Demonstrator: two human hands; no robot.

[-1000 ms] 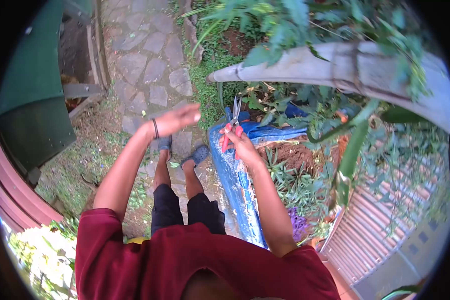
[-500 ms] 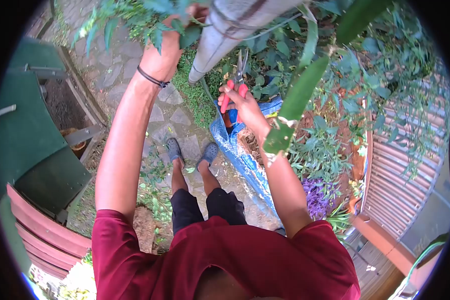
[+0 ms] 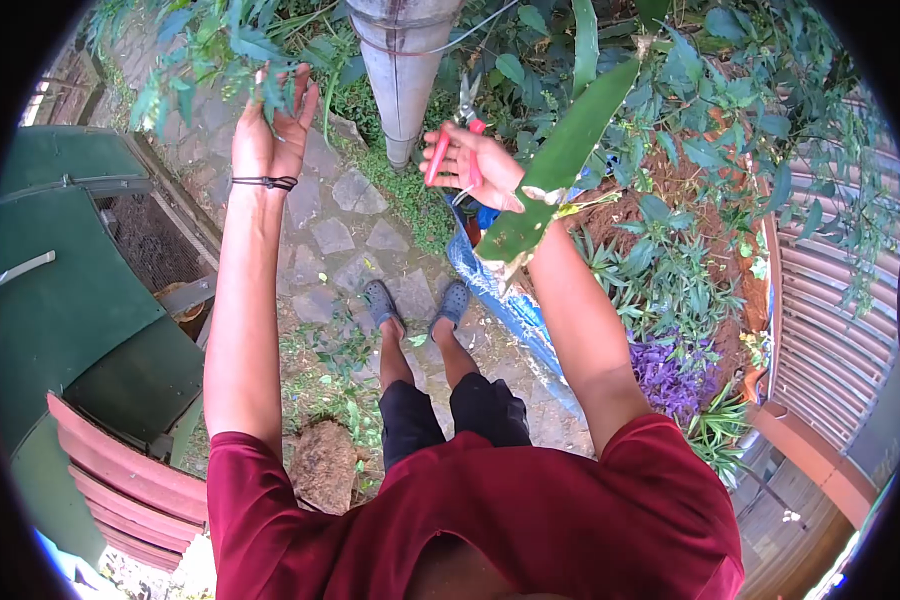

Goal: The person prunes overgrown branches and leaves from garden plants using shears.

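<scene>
My left hand (image 3: pixel 273 128) is raised at the upper left, palm up and fingers apart, close to leafy green stems (image 3: pixel 205 60); nothing shows in its grasp. Pruning shears (image 3: pixel 437 160) with red handles lie across the palm and loosely curled fingers of my right hand (image 3: pixel 480 165), their blades pointing away. A flat green stem with brown, ragged patches (image 3: pixel 570 135) hangs in front of my right wrist and hides part of it. Between my hands stands a grey post (image 3: pixel 400 85) with wire around it.
Blue sheeting (image 3: pixel 515 310) edges the planting bed beside the stone path (image 3: pixel 355 195). Purple-leaved plants (image 3: pixel 665 375) grow at right, before a slatted fence (image 3: pixel 820 330). A green-covered hutch (image 3: pixel 70 240) stands at left. A brown clump (image 3: pixel 323 463) lies by my feet.
My left hand has come down out of the foliage and its fingers have spread. My right hand has turned palm up with the pruning shears, its grip looser. The view has shifted.
</scene>
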